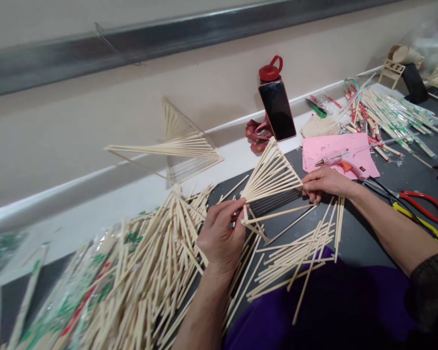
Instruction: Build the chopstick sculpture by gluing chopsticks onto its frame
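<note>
A wooden stick frame, with a fan of thin sticks across one face, is held up between both hands above the dark table. My left hand pinches its lower left corner with thumb and fingers. At the right corner, my right hand has its fingers closed on the frame. Below the frame, loose sticks lie crossed near a purple cloth. A large pile of sticks spreads left of my left hand. Behind it stands another stick structure with similar fans.
A phone leans on a red-capped bottle by the wall. On a pink sheet lies a glue gun, beside red-handled pliers. Wrapped chopsticks lie at the back right, packaged ones at the left.
</note>
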A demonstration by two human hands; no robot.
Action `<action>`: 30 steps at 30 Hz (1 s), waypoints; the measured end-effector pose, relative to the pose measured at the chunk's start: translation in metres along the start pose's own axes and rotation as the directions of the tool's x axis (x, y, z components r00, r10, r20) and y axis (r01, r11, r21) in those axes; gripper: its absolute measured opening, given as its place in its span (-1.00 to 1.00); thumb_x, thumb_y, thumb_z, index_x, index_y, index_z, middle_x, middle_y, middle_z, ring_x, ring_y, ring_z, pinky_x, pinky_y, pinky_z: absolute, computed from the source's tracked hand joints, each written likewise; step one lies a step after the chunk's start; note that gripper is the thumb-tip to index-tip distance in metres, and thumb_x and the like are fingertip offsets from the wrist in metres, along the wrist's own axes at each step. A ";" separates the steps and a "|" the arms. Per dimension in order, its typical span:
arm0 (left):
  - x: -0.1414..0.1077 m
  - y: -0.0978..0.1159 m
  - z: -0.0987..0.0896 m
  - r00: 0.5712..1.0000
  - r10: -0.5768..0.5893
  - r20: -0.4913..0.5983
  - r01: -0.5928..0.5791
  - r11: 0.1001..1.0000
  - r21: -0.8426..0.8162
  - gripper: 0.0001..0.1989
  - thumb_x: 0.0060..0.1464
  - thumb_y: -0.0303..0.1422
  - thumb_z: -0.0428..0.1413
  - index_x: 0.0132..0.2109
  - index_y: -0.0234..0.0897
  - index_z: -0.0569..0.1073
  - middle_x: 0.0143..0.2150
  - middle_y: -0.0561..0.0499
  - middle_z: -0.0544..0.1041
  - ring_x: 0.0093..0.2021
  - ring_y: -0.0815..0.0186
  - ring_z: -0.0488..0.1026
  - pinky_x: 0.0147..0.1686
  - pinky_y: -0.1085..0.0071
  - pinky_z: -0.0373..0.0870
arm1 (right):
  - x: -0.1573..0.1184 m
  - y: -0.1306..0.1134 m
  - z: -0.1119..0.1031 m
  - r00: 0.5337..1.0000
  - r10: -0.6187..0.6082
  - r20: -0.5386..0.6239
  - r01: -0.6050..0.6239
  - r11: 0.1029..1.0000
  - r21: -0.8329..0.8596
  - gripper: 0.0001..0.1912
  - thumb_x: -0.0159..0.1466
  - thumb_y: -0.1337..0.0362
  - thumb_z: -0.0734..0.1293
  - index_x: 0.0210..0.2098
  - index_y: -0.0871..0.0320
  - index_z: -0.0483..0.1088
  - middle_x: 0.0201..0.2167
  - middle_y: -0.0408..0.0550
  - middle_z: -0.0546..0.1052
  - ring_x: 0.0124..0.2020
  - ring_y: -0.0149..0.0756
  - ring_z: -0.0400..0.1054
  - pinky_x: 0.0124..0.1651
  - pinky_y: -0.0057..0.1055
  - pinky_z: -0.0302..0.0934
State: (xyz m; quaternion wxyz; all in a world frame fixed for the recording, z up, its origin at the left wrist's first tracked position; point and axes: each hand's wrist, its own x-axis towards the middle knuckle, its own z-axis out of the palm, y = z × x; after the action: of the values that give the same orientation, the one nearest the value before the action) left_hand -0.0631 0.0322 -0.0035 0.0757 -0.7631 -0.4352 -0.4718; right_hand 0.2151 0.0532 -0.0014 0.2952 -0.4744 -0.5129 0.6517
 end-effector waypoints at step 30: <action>-0.001 -0.002 0.001 1.000 0.020 0.006 -0.020 1.000 -0.007 -0.85 0.06 -0.48 0.22 -0.18 -0.26 0.55 -0.28 0.03 0.57 -0.29 0.42 0.51 -0.28 0.53 0.43 | -0.005 0.001 0.002 0.995 -0.102 0.013 0.103 0.981 -0.164 -0.78 0.16 0.15 0.34 -0.47 0.19 0.45 -0.64 -0.16 0.46 -0.60 -0.46 0.39 -0.49 -0.51 0.31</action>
State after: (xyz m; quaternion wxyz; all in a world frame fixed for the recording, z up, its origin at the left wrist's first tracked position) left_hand -0.0639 0.0333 -0.0053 0.0762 -0.7691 -0.4261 -0.4702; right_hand 0.2153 0.0478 -0.0004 0.2872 -0.4688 -0.5894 0.5920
